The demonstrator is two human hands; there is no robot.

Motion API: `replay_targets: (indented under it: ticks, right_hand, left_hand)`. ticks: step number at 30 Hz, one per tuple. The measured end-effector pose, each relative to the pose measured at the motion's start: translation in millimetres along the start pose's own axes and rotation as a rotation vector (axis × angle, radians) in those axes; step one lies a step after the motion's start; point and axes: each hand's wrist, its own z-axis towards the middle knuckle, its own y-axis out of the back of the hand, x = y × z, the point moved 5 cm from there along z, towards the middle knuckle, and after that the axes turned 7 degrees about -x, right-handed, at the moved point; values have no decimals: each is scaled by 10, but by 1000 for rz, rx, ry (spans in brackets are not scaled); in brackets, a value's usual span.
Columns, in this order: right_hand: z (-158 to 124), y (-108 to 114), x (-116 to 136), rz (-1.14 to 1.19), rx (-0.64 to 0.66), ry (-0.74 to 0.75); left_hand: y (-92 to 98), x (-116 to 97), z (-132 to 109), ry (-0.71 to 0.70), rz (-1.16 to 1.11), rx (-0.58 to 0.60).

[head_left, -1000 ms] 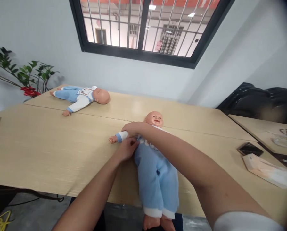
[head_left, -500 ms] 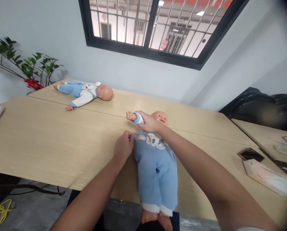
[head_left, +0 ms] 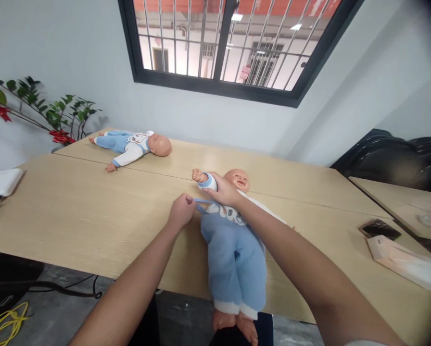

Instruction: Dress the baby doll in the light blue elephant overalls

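A baby doll (head_left: 237,250) in blue knit overalls and a white top lies face up before me, its feet over the table's front edge. My left hand (head_left: 182,209) is closed in a pinch on the blue shoulder strap (head_left: 201,201), which is stretched out to the left of the doll's chest. My right hand (head_left: 221,188) is wrapped around the doll's raised arm (head_left: 210,181) at the white sleeve, just below the blue cuff. The small fist of that arm sticks out to the left. My right forearm covers part of the doll's chest.
A second, similarly dressed doll (head_left: 132,144) lies at the back left of the table (head_left: 74,211). A white device (head_left: 2,184) with a cable is at far left. On the right are a phone (head_left: 379,229) and a tissue pack (head_left: 399,259). Black chairs (head_left: 399,158) stand behind.
My left hand has pulled the strap outward, away from the doll's chest. My right hand still grips the doll's arm. The view has shifted slightly.
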Motion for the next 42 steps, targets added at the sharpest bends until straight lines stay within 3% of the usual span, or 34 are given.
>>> replay_targets:
  ticks: [3, 11, 18, 23, 26, 33, 42]
  right_hand:
    - [-35, 20, -38, 35, -39, 3]
    - [-9, 27, 69, -18, 33, 76]
    - [13, -142, 154, -116, 195, 167]
    - [175, -21, 149, -241, 65, 73]
    - [309, 79, 160, -247, 29, 119]
    - [337, 46, 115, -523, 389, 206]
    - [136, 53, 177, -587, 530, 307]
  left_hand:
    - [74, -26, 16, -6, 90, -113]
    - [8, -249, 106, -208, 69, -28]
    - [80, -87, 143, -216, 14, -24]
    - [112, -115, 88, -240, -115, -9]
    - [156, -156, 53, -261, -176, -41]
    - [244, -184, 23, -280, -160, -136]
    - [264, -170, 20, -290, -258, -242]
